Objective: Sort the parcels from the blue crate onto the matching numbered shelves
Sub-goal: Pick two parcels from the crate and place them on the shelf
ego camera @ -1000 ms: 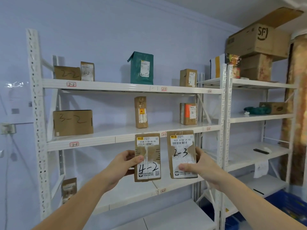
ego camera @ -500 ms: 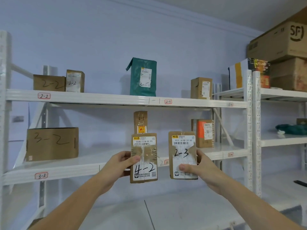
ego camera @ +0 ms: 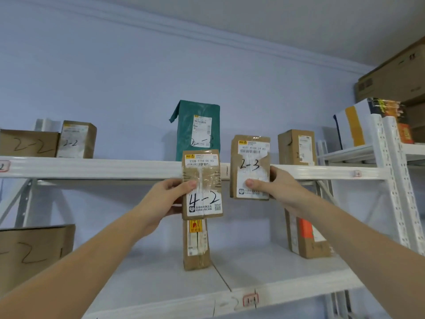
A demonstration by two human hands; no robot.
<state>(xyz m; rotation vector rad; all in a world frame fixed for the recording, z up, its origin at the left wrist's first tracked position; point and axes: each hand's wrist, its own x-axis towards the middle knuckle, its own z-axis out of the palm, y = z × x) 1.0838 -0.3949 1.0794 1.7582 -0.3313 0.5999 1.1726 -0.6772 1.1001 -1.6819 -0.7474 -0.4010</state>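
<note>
Two parcels were up, one per hand. L hand (ego camera: 169, 195) pinched the 4-2 parcel (ego camera: 202, 184) by its left edge, thumb on the front; R hand (ego camera: 279, 186) gripped the 2-3 parcel (ego camera: 250, 166) from its right side, thumb across the label.

Change vs a sec ago: both parcels had risen from roughly the 3-row height to the front lip of the top shelf (ego camera: 115, 168), and the 2-3 parcel now sat higher than the 4-2, its upper half above the lip. View had closed in and tilted up too. My read: R hand was going for the 2-3 slot first, w/ the 4-2 parcel just along for the ride, since row 4 isn't up here and lies out of frame.

Top shelf, L to R: a flat box marked 2-2 (ego camera: 28, 143), a small upright 2-2 box (ego camera: 77, 140) touching it, a green bag (ego camera: 197, 131) marked 2-3 directly behind the held parcels, then a brown box (ego camera: 296, 147) that looks like 2-4. Free space between bag and that box seems the likely drop spot.

Lower shelf (ego camera: 276, 293): big box (ego camera: 34, 254) at left, only part of its number in frame, a tall thin box (ego camera: 195, 245) mid, and a box w/ an orange label (ego camera: 305, 238) at right. Blue crate not in view.
</note>
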